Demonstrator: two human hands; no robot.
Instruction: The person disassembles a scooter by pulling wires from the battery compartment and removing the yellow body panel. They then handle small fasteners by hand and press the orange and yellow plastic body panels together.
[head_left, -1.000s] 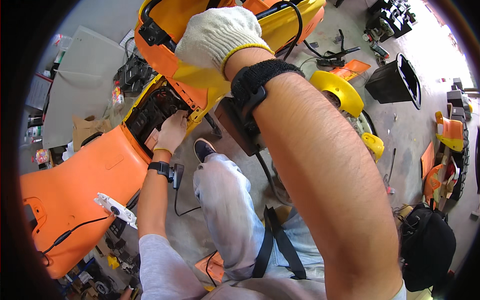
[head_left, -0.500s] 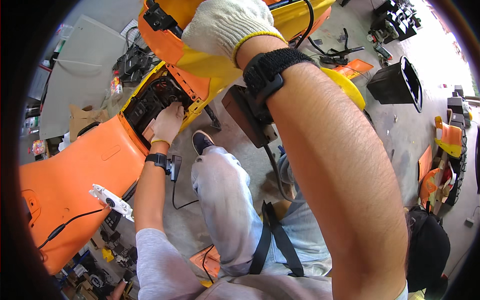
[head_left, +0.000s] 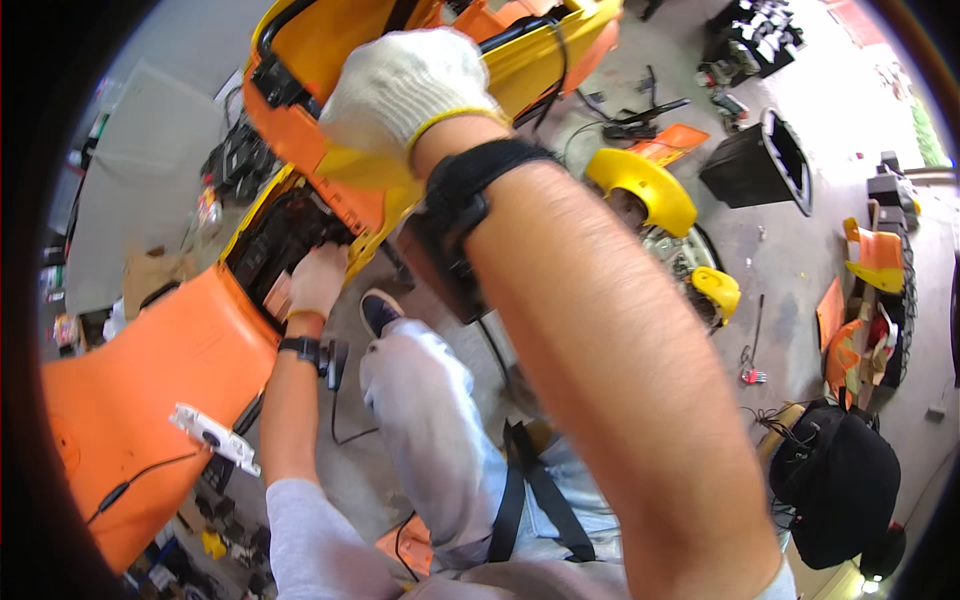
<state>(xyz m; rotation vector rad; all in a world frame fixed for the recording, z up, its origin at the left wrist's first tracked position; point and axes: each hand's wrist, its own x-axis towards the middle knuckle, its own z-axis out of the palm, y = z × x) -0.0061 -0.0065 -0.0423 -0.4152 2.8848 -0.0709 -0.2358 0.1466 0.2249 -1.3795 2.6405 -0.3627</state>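
Observation:
My right hand (head_left: 405, 90), in a white knit glove with a yellow cuff, is closed at the raised yellow and orange body panel (head_left: 284, 126), apparently gripping it; its fingertips are hidden. Below it, my left hand (head_left: 316, 275), in a pale glove, reaches into a dark open compartment (head_left: 275, 240) with yellow edging and black parts inside. Its fingers are curled near the far rim; what they hold is too small and blurred to name. A large orange body section (head_left: 160, 350) extends left of that hand, with a white plastic piece (head_left: 215, 437) and black cable on it.
Yellow body parts (head_left: 645, 190), a black bin (head_left: 750, 165) and loose tools (head_left: 730, 105) lie on the floor to the right. A black backpack (head_left: 835, 470) is at lower right, orange panels (head_left: 840, 355) beyond it. A grey board (head_left: 135, 180) and clutter are on the left.
The whole view has shifted and blurred a little, bringing the hands and scene leftward. Both hands stay at the same parts. More of the yellow pieces on the right shows.

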